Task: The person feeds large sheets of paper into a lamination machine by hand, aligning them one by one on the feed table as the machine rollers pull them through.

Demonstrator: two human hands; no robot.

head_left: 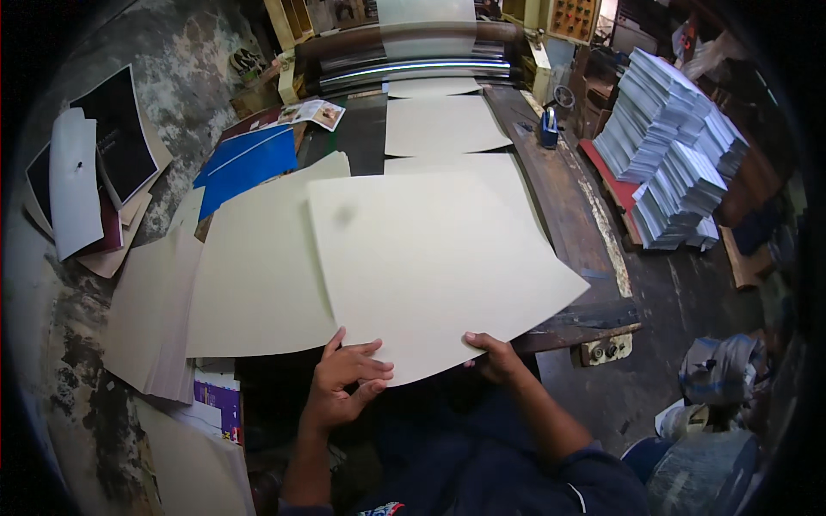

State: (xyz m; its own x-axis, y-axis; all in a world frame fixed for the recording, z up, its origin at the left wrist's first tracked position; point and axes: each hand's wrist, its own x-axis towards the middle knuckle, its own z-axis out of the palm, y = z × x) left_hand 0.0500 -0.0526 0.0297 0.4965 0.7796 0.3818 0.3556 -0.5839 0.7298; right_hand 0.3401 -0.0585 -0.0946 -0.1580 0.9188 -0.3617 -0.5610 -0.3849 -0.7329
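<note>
A large cream sheet of paper lies tilted over the near end of the machine's table. My right hand pinches its near edge, thumb on top and fingers underneath. At the sheet's near left corner is my left hand, its fingers spread and touching the edge. More cream sheets lie in a row beyond, leading up to the machine's rollers. To the left, a stack of cream sheets is fanned out, its right side partly hidden by the sheet in front.
A blue sheet and printed pages lie behind the stack. Piles of white paper stand on a red board at right. A dark blue object sits on the table's right rail. Loose dark covers lie far left; wrapped rolls lower right.
</note>
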